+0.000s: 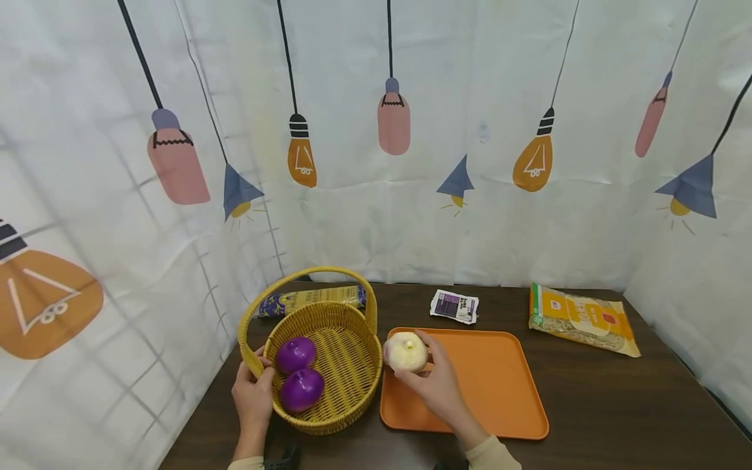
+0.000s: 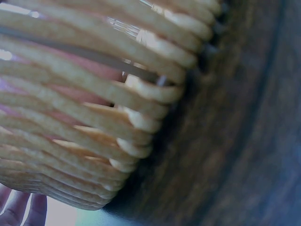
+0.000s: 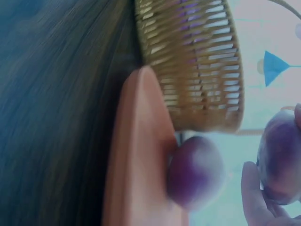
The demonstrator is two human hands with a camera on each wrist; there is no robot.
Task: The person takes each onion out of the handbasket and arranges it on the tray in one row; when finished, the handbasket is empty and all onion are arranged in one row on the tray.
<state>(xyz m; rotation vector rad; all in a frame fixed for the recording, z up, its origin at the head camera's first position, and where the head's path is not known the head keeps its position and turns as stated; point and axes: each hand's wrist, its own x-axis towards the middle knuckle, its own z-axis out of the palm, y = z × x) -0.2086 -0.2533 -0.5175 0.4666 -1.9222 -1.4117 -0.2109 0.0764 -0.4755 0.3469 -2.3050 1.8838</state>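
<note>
My left hand (image 1: 254, 391) grips the woven yellow basket (image 1: 346, 365) at its left rim, beside the foot of the tall handle, thumb over the edge. Two glossy purple onions (image 1: 301, 390) lie against the left inside wall. My right hand (image 1: 437, 385) holds a round, onion-like vegetable (image 1: 405, 352), cream on top with purple on its side, between thumb and fingers. It is over the left part of the orange tray (image 1: 499, 385), close to the basket. In the right wrist view another purple round vegetable (image 3: 196, 172) shows at the tray, apart from the held one.
Behind the basket lies a blue and yellow packet (image 1: 311, 300). A small white and purple sachet (image 1: 455, 307) is at the back, behind the tray. A bag of grain (image 1: 581, 320) lies at the back right of the dark table (image 1: 634, 405). A printed curtain (image 1: 352, 222) surrounds it.
</note>
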